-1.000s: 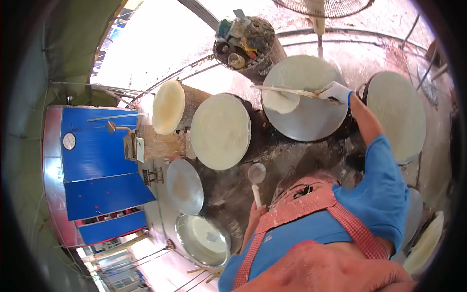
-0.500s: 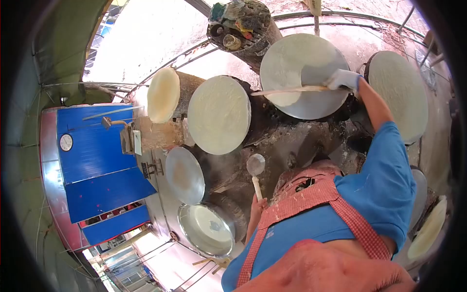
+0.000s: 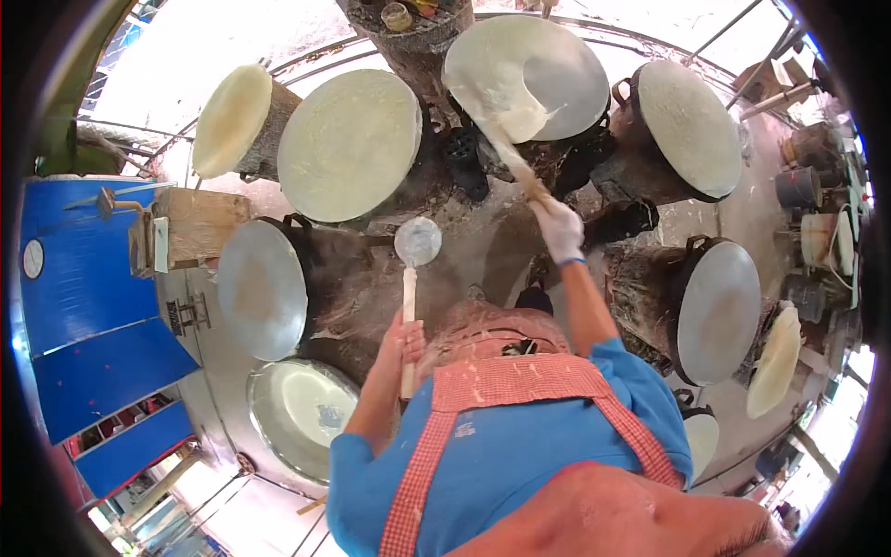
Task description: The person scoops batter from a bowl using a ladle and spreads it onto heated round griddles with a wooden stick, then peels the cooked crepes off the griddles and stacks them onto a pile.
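Observation:
My left hand is wrapped round the pale handle of a ladle, whose round bowl points away from my body. My right hand, in a whitish glove, grips a long flat wooden spreader. The spreader's far end touches pale batter at the near edge of a large round griddle. The batter covers the left part of that griddle, while bare grey metal shows on its right.
Batter-covered griddles stand at left and right. Bare griddles sit nearer, left and right. A wide metal basin of pale batter is at lower left. A pale round sheet lies far left.
The view has turned rightward and down. My right hand has swung the spreader from crosswise to pointing away from me, and batter has shifted on the griddle. My left hand still holds the ladle.

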{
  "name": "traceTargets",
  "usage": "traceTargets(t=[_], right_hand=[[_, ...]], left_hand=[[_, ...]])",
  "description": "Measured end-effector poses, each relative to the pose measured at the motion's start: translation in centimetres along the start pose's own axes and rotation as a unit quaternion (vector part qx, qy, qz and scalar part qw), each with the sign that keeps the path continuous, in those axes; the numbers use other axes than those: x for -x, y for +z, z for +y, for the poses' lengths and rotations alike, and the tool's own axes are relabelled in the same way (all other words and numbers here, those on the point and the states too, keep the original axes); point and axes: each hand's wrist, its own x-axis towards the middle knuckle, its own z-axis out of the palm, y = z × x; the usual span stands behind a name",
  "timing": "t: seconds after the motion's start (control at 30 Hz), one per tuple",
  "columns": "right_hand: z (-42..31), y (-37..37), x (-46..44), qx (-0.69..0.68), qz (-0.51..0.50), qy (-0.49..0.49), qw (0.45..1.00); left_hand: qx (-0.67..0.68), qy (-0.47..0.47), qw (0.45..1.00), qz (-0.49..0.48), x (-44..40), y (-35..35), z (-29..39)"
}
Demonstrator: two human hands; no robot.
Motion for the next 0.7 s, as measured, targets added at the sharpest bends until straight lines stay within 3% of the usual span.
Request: traceTargets(t=[0.07, 0.13, 0.17, 0.2, 0.27, 0.3, 0.33, 0.37, 0.4, 0.5, 0.53, 0.6, 0.63, 0.7], right_hand=[[1.3, 1.7, 0.3, 0.142, 0.036, -0.025, 0.989], [2.5, -1.4, 1.2, 0.237, 0.057, -0.016, 0.97], [4.3, -2.4, 1.4, 0.218, 0.057, 0.021, 0.974], [5.5, -3.2, 1.4, 0.2, 0.057, 0.056, 0.976], [1.1, -3.4, 0.6, 0.062, 0.084, 0.121, 0.987], [-1.5, -2.5, -0.1, 0.02, 0.108, 0.15, 0.983], [-3.5, -1.2, -0.4, -0.126, 0.093, 0.131, 0.979], [-0.5, 3.6, -1.7, -0.097, 0.105, 0.006, 0.99], [-0.5, 4.5, -1.4, -0.008, 0.077, 0.008, 0.997], [1.2, -0.8, -1.1, 0.084, 0.021, 0.026, 0.996], [2.4, -2.6, -0.9, 0.12, 0.004, 0.053, 0.991], [5.9, -3.8, -2.6, 0.099, 0.01, 0.111, 0.989], [2.6, -5.2, -2.5, 0.016, 0.063, 0.115, 0.991], [2.9, 0.6, -4.5, -0.067, 0.094, 0.073, 0.991]], left_hand=[[0.059, -0.01, 0.998, -0.018, 2.8, 0.0, -0.2], [-0.014, 0.057, 0.993, -0.106, 4.4, -0.7, -0.7], [0.01, 0.046, 0.958, -0.283, 4.8, -1.5, -0.8], [-0.002, 0.044, 0.956, -0.291, 5.4, -1.4, -0.5], [0.063, -0.005, 0.907, -0.416, 6.9, -0.1, -0.7], [0.088, 0.003, 0.911, -0.403, 7.0, 0.1, -1.1], [0.116, 0.014, 0.913, -0.391, 7.0, 0.4, -1.3], [0.122, 0.027, 0.915, -0.384, 7.1, 1.0, -1.3], [0.12, 0.034, 0.91, -0.394, 6.7, 1.4, -1.6], [0.095, 0.096, 0.933, -0.334, 7.7, 0.9, -1.9], [0.086, 0.093, 0.92, -0.371, 7.6, 0.4, -2.0], [0.056, 0.113, 0.917, -0.378, 7.2, -0.5, -2.2], [0.053, 0.112, 0.917, -0.379, 6.8, -0.3, -1.9], [0.088, 0.095, 0.921, -0.366, 6.1, 0.2, -2.5]])
